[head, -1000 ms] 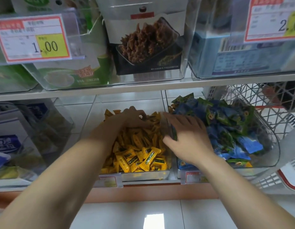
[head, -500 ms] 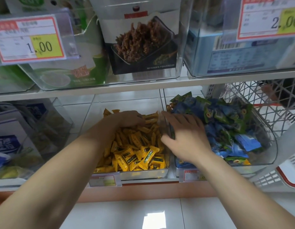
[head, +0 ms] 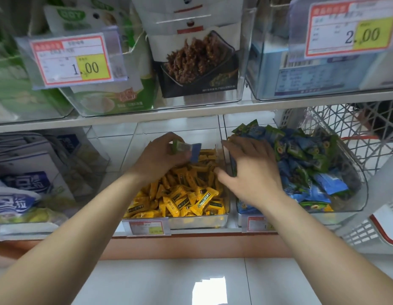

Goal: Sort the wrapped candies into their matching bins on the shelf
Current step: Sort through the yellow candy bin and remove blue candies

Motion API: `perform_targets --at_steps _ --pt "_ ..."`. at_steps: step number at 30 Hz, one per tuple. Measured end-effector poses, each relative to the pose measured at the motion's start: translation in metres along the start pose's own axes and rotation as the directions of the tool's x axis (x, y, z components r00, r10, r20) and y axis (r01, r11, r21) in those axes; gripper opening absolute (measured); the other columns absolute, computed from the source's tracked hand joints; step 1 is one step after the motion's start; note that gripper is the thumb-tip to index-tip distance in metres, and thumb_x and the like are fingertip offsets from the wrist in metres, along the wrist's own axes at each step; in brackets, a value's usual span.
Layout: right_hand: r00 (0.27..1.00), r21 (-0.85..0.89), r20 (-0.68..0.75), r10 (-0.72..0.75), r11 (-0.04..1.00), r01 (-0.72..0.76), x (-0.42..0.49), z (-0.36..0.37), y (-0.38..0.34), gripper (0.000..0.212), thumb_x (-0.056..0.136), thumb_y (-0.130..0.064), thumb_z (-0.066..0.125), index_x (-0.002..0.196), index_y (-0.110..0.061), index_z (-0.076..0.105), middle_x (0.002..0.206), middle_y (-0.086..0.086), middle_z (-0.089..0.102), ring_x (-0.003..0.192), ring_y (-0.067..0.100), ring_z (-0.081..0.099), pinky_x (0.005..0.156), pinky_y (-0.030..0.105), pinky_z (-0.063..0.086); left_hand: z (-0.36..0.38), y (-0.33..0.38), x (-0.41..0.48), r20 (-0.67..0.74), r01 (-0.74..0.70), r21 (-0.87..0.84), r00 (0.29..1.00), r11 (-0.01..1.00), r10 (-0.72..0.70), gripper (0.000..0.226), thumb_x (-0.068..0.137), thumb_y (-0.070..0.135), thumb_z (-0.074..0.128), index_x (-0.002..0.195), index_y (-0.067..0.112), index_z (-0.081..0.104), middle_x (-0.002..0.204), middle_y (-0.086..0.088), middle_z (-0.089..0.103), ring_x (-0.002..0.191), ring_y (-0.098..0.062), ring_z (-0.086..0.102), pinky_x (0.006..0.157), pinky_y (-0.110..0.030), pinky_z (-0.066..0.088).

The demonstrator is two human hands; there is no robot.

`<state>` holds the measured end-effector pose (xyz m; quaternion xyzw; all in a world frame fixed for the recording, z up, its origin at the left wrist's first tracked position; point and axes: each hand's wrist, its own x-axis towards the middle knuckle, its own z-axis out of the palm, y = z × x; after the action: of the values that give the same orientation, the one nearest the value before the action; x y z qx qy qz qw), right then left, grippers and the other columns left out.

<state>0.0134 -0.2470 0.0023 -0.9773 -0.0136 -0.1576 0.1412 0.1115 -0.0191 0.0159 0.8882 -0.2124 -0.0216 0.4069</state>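
Rightward, white basket [head: 323,118], beside blue candies [head: 301,155]

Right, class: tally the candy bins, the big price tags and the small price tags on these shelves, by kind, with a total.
Candy bins: 2 (yellow bin, blue bin)
Big price tags: 2 (1.00 tag, 2.00 tag)
Small price tags: 2 (yellow bin's tag, blue bin's tag)
Total: 6

bins [head: 222,137]: clear glossy plastic | candies [head: 186,201]: shiny film wrappers | basket [head: 353,128]: white plastic lattice | floor [head: 147,282]: glossy tile | tags [head: 71,60]: paper
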Motion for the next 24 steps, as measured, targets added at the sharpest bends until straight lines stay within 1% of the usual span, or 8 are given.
perform_targets --at_steps 5,8,10,13,16,18,21,24 --pt "0.998 0.656 0.064 0.03 0.752 -0.065 -0.007 -0.016 -0.017 0.039 0.099 -0.039 0.046 0.138 -0.034 0.053 0.111 -0.014 0.068 0.098 -0.002 0.063 0.082 0.022 0.051 0.027 0.047 -0.025 -0.05 -0.057 -0.32 0.998 0.946 0.043 0.012 0.081 0.019 0.08 0.089 0.024 0.071 0.083 0.01 0.074 0.077 -0.002 0.067 0.068 -0.013 0.049" --pt "0.989 0.81 0.065 0.129 0.572 -0.128 -0.009 -0.022 -0.011 0.02 0.099 -0.022 0.056 0.112 -0.035 0.063 0.093 -0.011 0.073 0.066 0.009 0.071 0.061 0.019 0.052 0.04 0.059 -0.028 -0.012 -0.027 -0.442 1.0 0.897 0.024 0.022 0.083 0.016 0.078 0.102 0.025 0.07 0.09 0.009 0.076 0.084 -0.006 0.071 0.069 -0.018 0.056" --pt "0.973 0.702 -0.132 0.192 0.711 -0.045 -0.007 -0.029 0.007 0.017 0.098 -0.02 0.058 0.104 -0.035 0.065 0.09 -0.013 0.072 0.072 0.009 0.07 0.061 0.019 0.049 0.042 0.052 -0.022 -0.014 0.015 -0.425 1.0 0.905 -0.023 0.022 0.088 0.016 0.073 0.108 0.023 0.069 0.092 0.005 0.076 0.088 -0.011 0.072 0.077 -0.026 0.058" --pt "0.932 0.209 -0.339 0.127 0.976 -0.057 -0.003 -0.03 0.039 0.022 0.098 -0.022 0.057 0.116 -0.023 0.071 0.111 0.001 0.07 0.101 0.025 0.065 0.075 0.036 0.053 0.043 0.026 -0.001 -0.014 0.039 -0.051 0.999 0.998 -0.04 0.019 0.093 0.029 0.066 0.111 0.025 0.068 0.108 0.009 0.071 0.102 -0.012 0.066 0.091 -0.031 0.053" --pt "0.967 -0.114 -0.119 0.227 0.964 -0.24 -0.003 -0.02 0.048 0.034 0.098 -0.036 0.051 0.125 -0.021 0.066 0.136 0.007 0.057 0.129 0.037 0.046 0.1 0.046 0.04 0.051 0.002 0.02 0.206 0.019 0.25 0.976 0.968 -0.073 0.049 0.085 0.056 0.059 0.13 0.036 0.057 0.134 0.008 0.059 0.124 -0.015 0.052 0.095 -0.03 0.042" --pt "0.956 -0.151 -0.172 0.239 0.952 -0.265 -0.001 -0.019 0.039 0.038 0.096 -0.04 0.053 0.123 -0.018 0.067 0.141 0.011 0.053 0.132 0.04 0.04 0.103 0.05 0.035 0.057 -0.008 0.031 0.375 -0.011 0.296 0.921 0.955 -0.106 0.072 0.074 0.071 0.057 0.14 0.043 0.046 0.147 0.008 0.048 0.134 -0.018 0.045 0.104 -0.034 0.039" --pt "0.975 -0.061 -0.209 0.08 0.994 -0.095 0.005 -0.019 0.016 0.048 0.09 -0.048 0.048 0.124 -0.019 0.065 0.137 0.009 0.056 0.124 0.039 0.049 0.099 0.051 0.041 0.07 -0.016 0.044 0.501 -0.172 0.422 0.863 0.89 -0.071 0.085 0.064 0.088 0.048 0.139 0.049 0.041 0.15 0.009 0.044 0.134 -0.02 0.043 0.103 -0.036 0.037" --pt "0.997 -0.057 0.072 -0.005 0.998 0.009 0.005 -0.004 -0.002 0.068 0.083 -0.058 0.043 0.143 -0.027 0.048 0.152 0.003 0.043 0.137 0.03 0.039 0.111 0.048 0.036 0.072 -0.019 0.053 0.518 -0.237 0.513 0.852 0.825 -0.078 0.075 0.068 0.085 0.044 0.13 0.044 0.054 0.146 0.005 0.045 0.125 -0.022 0.05 0.094 -0.037 0.041"
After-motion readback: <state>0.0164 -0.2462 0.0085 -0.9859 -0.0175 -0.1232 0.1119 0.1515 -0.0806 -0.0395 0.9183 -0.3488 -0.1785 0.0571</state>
